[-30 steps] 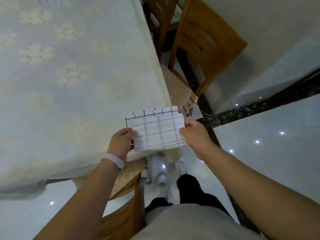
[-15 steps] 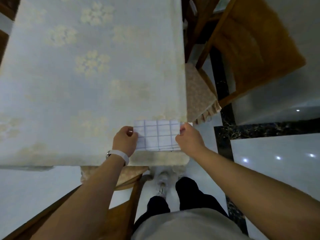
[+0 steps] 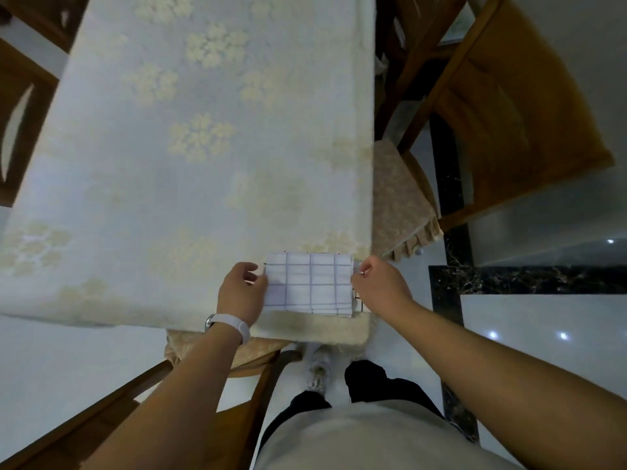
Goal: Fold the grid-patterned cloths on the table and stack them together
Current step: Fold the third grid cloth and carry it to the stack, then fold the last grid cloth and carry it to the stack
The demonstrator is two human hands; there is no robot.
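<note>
Head view, looking down.

Well left of the left grip (image 3: pixel 241 293): a wooden chair back (image 3: pixel 23 96) beside the tabletop (image 3: pixel 101 184). The tabletop is covered by a pale tablecloth (image 3: pixel 210 45) with cream flower clusters. Its near edge runs just below both grips.

Left grip: white wristband (image 3: pixel 234 325) on the wrist. The thumb lies over the left edge of the folded grid-patterned cloth (image 3: pixel 308 288), with the fingers (image 3: pixel 249 268) curled above that edge. Whether the edge is pinched or only touched: cannot tell.

Folded grid-patterned cloth: lies flat on the tabletop, between the two grips, at the near right corner. It is white with thin bluish lines, and its long side runs from grip to grip. Under its right side, against the right grip (image 3: pixel 380 288), a narrow dark-lined edge (image 3: pixel 359 301) sticks out. Whether this is a separate cloth or a lower layer of the same one: cannot tell.

Right grip: fingers curled, with the fingertips (image 3: pixel 363 269) at the cloth's upper right corner. Holding or merely touching: cannot tell.

Right of the right grip: a beige frilled seat cushion (image 3: pixel 400 205) against the tabletop's side, and beyond it a wooden chair (image 3: pixel 509 113). A pale glossy floor (image 3: pixel 543 334) is crossed by a dark marble strip (image 3: pixel 526 279)
</note>
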